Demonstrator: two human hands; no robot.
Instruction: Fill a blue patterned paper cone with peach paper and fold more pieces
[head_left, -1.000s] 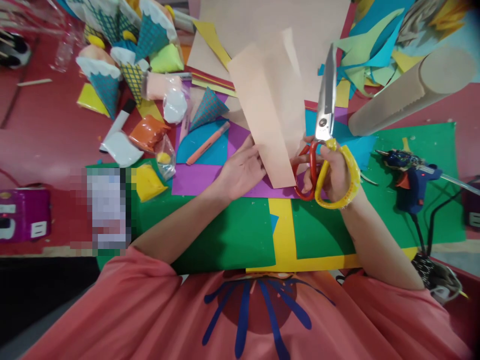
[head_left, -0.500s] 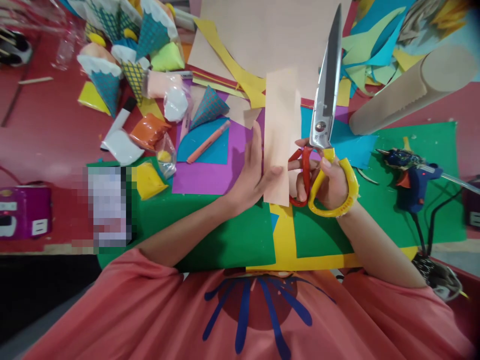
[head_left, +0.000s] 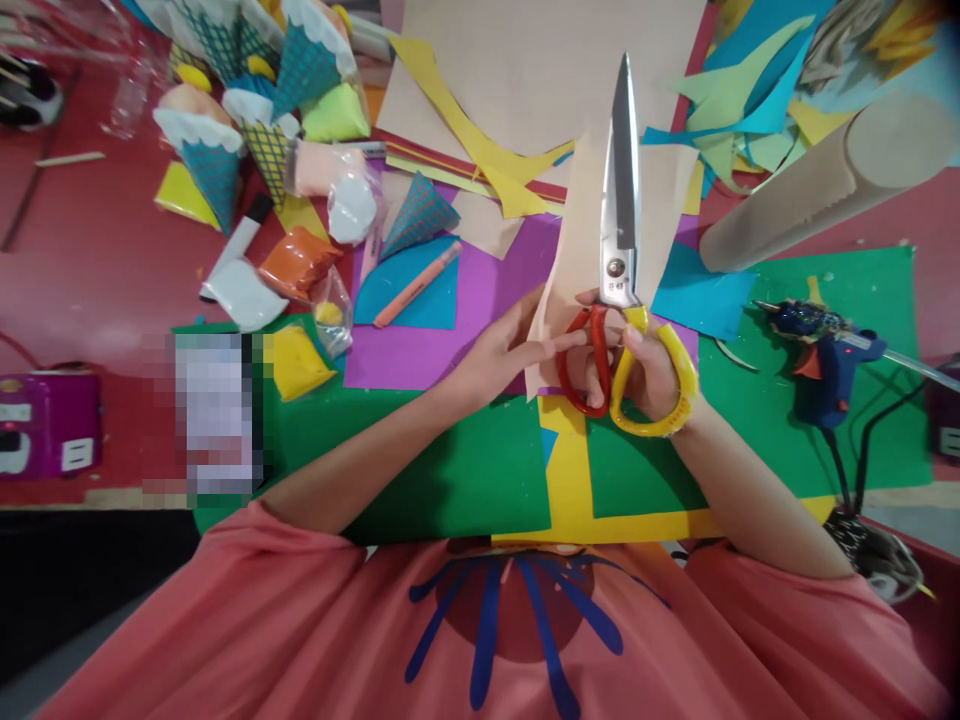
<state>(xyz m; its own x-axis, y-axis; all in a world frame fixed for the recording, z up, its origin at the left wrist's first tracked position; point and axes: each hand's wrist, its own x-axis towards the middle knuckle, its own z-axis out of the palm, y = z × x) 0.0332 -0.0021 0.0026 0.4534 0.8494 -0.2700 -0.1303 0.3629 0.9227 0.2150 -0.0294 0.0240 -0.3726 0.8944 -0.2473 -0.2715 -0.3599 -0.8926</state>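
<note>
My right hand (head_left: pixel 651 375) is closed on large scissors (head_left: pixel 619 230) with one red and one yellow handle loop. Their blades are together and point away from me. Behind them a peach sheet of paper (head_left: pixel 574 225) spreads to both sides, its left edge curling up. My left hand (head_left: pixel 499 355) pinches the paper's near left edge, thumb across the front and the other fingers partly hidden behind. The thumb tip lies close to the red loop. Below the hands are a purple sheet (head_left: pixel 420 358) and a green sheet (head_left: pixel 450 470).
Paper cones (head_left: pixel 202 160) and clay packets (head_left: pixel 300 262) crowd the left. A peach marker (head_left: pixel 417 284) lies on blue paper. At right are a glue gun (head_left: pixel 832 360), a roll of peach paper (head_left: pixel 795 200) and paper scraps (head_left: pixel 727 100). A phone (head_left: pixel 217 410) lies at left.
The peach paper has gone from a narrow upright strip to a wider, spread shape. The scissors have shifted left and nearer to me. My left thumb has moved right across the paper.
</note>
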